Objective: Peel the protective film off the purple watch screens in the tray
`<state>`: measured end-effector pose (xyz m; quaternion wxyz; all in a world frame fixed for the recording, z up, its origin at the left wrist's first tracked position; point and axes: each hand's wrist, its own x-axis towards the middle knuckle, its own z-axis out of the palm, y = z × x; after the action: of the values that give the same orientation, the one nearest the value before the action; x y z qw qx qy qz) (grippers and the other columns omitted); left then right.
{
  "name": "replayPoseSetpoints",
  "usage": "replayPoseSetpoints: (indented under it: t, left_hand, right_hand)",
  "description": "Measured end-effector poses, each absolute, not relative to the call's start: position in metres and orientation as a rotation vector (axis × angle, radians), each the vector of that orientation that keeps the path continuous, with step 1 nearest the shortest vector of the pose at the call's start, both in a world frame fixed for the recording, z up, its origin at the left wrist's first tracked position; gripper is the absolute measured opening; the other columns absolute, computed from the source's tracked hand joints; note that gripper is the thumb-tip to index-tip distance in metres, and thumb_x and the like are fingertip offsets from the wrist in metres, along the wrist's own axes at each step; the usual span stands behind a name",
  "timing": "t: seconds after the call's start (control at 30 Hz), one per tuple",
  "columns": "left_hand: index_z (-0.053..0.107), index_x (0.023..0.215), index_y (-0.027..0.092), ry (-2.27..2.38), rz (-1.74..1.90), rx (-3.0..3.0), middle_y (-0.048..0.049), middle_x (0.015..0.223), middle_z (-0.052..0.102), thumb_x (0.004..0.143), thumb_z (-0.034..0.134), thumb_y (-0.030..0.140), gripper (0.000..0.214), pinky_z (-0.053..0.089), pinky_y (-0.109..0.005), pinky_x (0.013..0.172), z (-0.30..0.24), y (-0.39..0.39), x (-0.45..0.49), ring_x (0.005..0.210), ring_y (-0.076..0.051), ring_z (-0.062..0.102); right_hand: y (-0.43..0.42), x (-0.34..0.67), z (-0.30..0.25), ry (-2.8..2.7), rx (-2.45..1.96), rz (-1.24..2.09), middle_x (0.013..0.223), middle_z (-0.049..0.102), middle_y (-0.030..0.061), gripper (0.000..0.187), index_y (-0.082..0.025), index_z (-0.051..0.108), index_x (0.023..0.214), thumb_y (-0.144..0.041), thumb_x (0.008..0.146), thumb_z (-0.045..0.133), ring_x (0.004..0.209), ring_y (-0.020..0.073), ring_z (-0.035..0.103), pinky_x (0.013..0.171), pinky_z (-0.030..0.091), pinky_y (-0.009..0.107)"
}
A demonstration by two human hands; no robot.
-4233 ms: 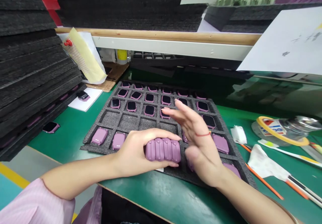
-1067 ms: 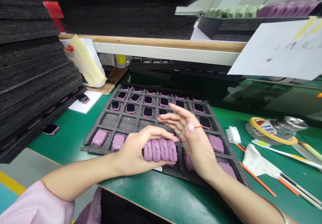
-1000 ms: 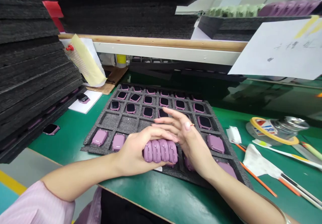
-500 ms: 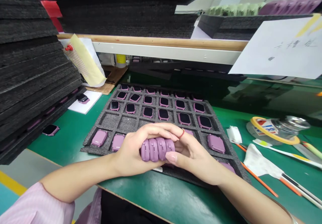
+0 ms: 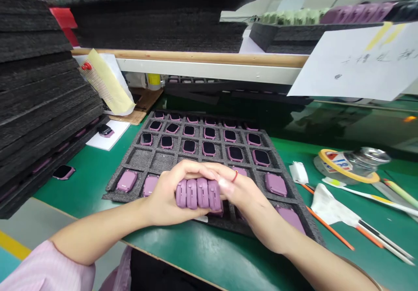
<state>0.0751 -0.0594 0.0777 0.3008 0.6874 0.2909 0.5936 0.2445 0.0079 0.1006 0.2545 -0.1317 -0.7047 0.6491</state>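
Observation:
My left hand (image 5: 166,195) is wrapped round a row of several purple watch cases (image 5: 197,194), held side by side on edge over the near edge of a dark foam tray (image 5: 145,157). My right hand (image 5: 243,191) presses against the right end of that row, fingers curled over it. The tray's far rows hold purple cases with black screens up (image 5: 209,148). Its near row holds cases lying back up (image 5: 126,180). Two pockets at the tray's left are empty.
Stacks of dark foam trays (image 5: 42,95) rise at the left and behind. Loose cases lie at the left (image 5: 63,171), one on a white card (image 5: 105,130). To the right lie a tape roll (image 5: 346,165), white cloth (image 5: 329,210), orange sticks (image 5: 329,229) and a pen.
My right hand, open and spread above the tray a second ago, came down and closed on the right end of the row of cases. My left hand kept its hold.

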Motion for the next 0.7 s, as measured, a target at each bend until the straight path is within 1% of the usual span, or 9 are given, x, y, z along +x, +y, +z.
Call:
replayPoseSetpoints:
  t: [0.03,0.07,0.13,0.17,0.37,0.5,0.57,0.7]
  left_hand:
    - [0.055,0.119,0.021,0.735,1.583,1.815,-0.0093,0.117,0.071,0.077,0.077,0.005,0.050,0.057,-0.035,0.099,0.0789,-0.0586,0.0757,0.114,-0.023,0.070]
    - [0.055,0.120,0.020,0.696,1.596,1.808,-0.0096,0.117,0.071,0.078,0.076,0.004,0.049,0.056,-0.036,0.101,0.0801,-0.0578,0.0764,0.116,-0.023,0.069]
    - [0.056,0.120,0.020,0.643,1.619,1.802,-0.0102,0.117,0.071,0.080,0.076,0.005,0.046,0.054,-0.039,0.103,0.0821,-0.0564,0.0775,0.119,-0.024,0.067]
    - [0.056,0.120,0.020,0.633,1.625,1.804,-0.0103,0.118,0.071,0.081,0.076,0.006,0.045,0.054,-0.040,0.103,0.0826,-0.0559,0.0779,0.120,-0.025,0.067]
    - [0.056,0.119,0.021,0.651,1.631,1.843,-0.0090,0.119,0.071,0.080,0.076,0.005,0.046,0.054,-0.038,0.102,0.0806,-0.0550,0.0776,0.117,-0.022,0.068]
    - [0.056,0.118,0.021,0.675,1.623,1.849,-0.0096,0.119,0.071,0.079,0.077,0.007,0.046,0.056,-0.038,0.098,0.0803,-0.0552,0.0777,0.113,-0.023,0.069]
    - [0.056,0.117,0.021,0.677,1.638,1.855,-0.0093,0.118,0.072,0.079,0.078,0.007,0.046,0.057,-0.038,0.097,0.0807,-0.0551,0.0780,0.112,-0.023,0.070]
    - [0.056,0.118,0.021,0.670,1.640,1.868,-0.0092,0.119,0.071,0.079,0.077,0.006,0.047,0.056,-0.037,0.099,0.0798,-0.0551,0.0778,0.113,-0.022,0.069]
  right_hand:
    - [0.0070,0.2459,0.1017,-1.933,-0.337,1.765,0.124,0.071,0.0073,0.031,-0.023,0.062,0.124,-0.038,0.098,0.055,0.110,0.0234,0.071,0.093,0.060,0.038]
    - [0.0060,0.2470,0.1023,-1.953,-0.320,1.761,0.126,0.070,0.0073,0.034,-0.025,0.059,0.128,-0.030,0.094,0.059,0.111,0.0233,0.071,0.092,0.061,0.037]
    - [0.0045,0.2483,0.1018,-1.969,-0.296,1.760,0.128,0.068,0.0075,0.045,-0.026,0.054,0.133,-0.019,0.089,0.059,0.111,0.0232,0.071,0.089,0.062,0.036]
    - [0.0042,0.2484,0.1010,-1.967,-0.287,1.755,0.128,0.068,0.0075,0.046,-0.027,0.053,0.133,-0.016,0.088,0.057,0.112,0.0232,0.071,0.089,0.062,0.036]
    - [0.0059,0.2471,0.0981,-1.978,-0.290,1.703,0.120,0.071,0.0068,0.039,-0.026,0.056,0.130,-0.017,0.092,0.051,0.107,0.0224,0.073,0.088,0.063,0.036]
    - [0.0059,0.2476,0.0996,-1.998,-0.289,1.716,0.126,0.069,0.0078,0.048,-0.027,0.053,0.134,-0.014,0.088,0.052,0.105,0.0224,0.074,0.086,0.064,0.036]
    - [0.0050,0.2473,0.1005,-1.995,-0.294,1.735,0.127,0.069,0.0079,0.047,-0.026,0.053,0.133,-0.014,0.088,0.051,0.105,0.0219,0.074,0.086,0.064,0.035]
    - [0.0024,0.2458,0.1018,-1.992,-0.306,1.685,0.130,0.068,0.0075,0.047,-0.025,0.054,0.131,-0.012,0.086,0.052,0.111,0.0217,0.071,0.093,0.062,0.036]
